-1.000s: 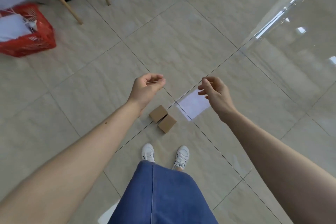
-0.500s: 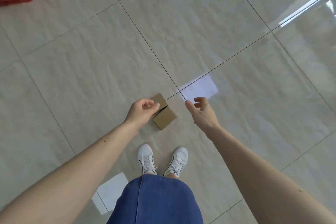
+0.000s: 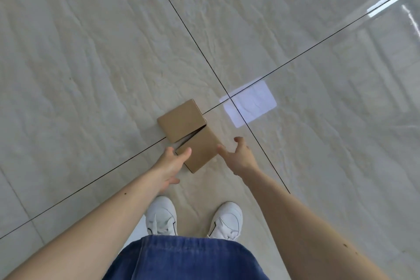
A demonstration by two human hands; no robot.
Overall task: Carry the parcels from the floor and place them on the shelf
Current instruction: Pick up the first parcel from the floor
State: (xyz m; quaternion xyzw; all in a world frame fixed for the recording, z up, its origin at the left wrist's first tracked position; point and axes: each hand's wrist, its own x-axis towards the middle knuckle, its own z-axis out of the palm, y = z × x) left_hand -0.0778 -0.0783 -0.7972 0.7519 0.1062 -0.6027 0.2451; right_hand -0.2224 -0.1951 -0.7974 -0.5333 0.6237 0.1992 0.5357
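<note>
Two boxes sit touching on the floor (image 3: 91, 52) just ahead of my shoes (image 3: 161, 216): near box (image 3: 200, 151) and far box (image 3: 181, 119), the pair's long axis running up-left from me. I have both hands spread wide, empty, flanking the near box. My left hand (image 3: 169, 166) looks to touch its left corner with a fingertip; my right hand (image 3: 238, 157) is just beside its right edge, contact unclear. Nothing blocks the way. I judge a two-sided squeeze comes next. No shelf in view.
</note>
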